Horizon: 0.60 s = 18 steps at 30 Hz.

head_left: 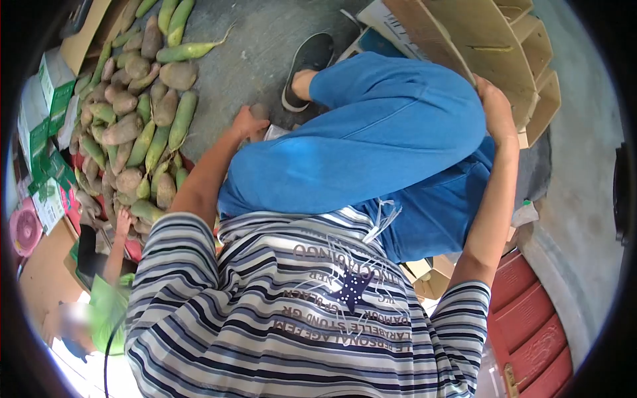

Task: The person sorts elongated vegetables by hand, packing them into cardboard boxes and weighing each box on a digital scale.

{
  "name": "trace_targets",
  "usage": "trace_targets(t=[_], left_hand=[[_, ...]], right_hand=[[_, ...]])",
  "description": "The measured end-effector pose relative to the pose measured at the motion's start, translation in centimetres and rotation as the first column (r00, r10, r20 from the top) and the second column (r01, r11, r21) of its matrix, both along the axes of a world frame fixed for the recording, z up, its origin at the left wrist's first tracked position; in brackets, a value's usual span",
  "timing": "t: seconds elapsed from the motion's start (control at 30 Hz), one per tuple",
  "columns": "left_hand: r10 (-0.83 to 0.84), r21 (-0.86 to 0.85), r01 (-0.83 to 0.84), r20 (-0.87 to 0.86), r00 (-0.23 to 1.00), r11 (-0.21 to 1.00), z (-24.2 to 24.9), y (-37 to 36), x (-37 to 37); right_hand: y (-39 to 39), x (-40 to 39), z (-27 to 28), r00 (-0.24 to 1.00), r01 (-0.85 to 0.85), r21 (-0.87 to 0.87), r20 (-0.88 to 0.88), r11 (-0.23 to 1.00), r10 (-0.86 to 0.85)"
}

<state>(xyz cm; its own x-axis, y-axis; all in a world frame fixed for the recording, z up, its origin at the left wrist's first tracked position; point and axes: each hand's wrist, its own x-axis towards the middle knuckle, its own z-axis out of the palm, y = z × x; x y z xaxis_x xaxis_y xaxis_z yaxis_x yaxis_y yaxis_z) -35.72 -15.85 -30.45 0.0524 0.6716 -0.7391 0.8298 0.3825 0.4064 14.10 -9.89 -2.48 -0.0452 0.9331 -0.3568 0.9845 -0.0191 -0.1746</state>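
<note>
My left hand (247, 125) is low beside my bent knee, its fingers curled round a brownish, rounded muddy radish (259, 111); most of it is hidden by the hand. A small white item (275, 133) lies right by those fingers, partly covered by my trouser leg. Against the outside of the other knee, my right hand (496, 109) grips the edge of an open cardboard box (458, 50), with its fingertips partly out of sight. To the left, a large heap of muddy green radishes (123, 129) covers the floor.
My shoe (310, 66) rests on the concrete floor (222, 73). Green-and-white cartons (56, 86) and a pink basket (25, 229) stand at far left. Another person's hand (123, 222) reaches to the heap's near side. A red door (531, 318) is at lower right.
</note>
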Motion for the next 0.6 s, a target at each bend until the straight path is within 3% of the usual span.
trace_targets(t=[0.03, 0.07, 0.1, 0.13, 0.2, 0.27, 0.33, 0.4, 0.47, 0.6], left_hand=[[0.055, 0.012, -0.055, 0.037, 0.998, 0.998, -2.0, -0.3, -1.0], [0.101, 0.024, -0.103, 0.084, 0.991, 0.994, -3.7, 0.0, -2.1], [0.241, 0.103, -0.262, 0.176, 0.954, 0.96, -1.7, 0.9, -2.6], [0.33, 0.162, -0.39, 0.305, 0.893, 0.907, 1.5, 4.2, -0.8], [0.238, 0.341, -0.439, 0.496, 0.835, 0.832, 9.2, 8.6, 2.1], [0.086, 0.593, -0.432, 0.52, 0.85, 0.679, 16.2, 12.4, 6.1], [-0.04, 0.51, -0.64, 0.798, 0.601, 0.575, 22.6, 15.0, 11.4], [-0.215, 0.515, -0.66, 0.848, 0.484, 0.547, 29.4, 15.6, 17.1], [-0.275, 0.547, -0.644, 0.833, 0.48, 0.534, 33.1, 15.3, 22.3], [-0.295, 0.537, -0.406, 0.8, 0.522, 0.739, 31.8, 15.6, 26.1]], right_hand=[[-0.1, 0.9, -0.1, 1.0, 0.011, 0.033, -0.022, 0.999, -0.01], [0.2, -0.2, 0.9, 0.993, 0.109, -0.052, -0.027, 0.993, -0.111], [0.1, -0.8, 1.4, 0.993, 0.119, -0.034, 0.008, 0.992, -0.119], [-0.2, 0.5, 0.3, 0.989, -0.087, 0.073, 0.122, 0.994, 0.077], [0.1, -0.3, 1.0, 0.994, -0.028, 0.001, 0.102, 1.0, 0.028], [0.1, -0.5, 1.1, 0.994, -0.028, 0.004, 0.108, 1.0, 0.027], [0.2, -0.8, 1.0, 0.991, -0.015, -0.011, 0.134, 1.0, 0.016], [0.2, -0.8, 0.9, 0.989, -0.014, -0.012, 0.148, 1.0, 0.016], [0.1, -0.7, 0.6, 0.989, -0.024, 0.004, 0.147, 1.0, 0.024], [-0.2, -0.4, -0.2, 0.982, -0.076, 0.08, 0.182, 0.994, 0.06]])
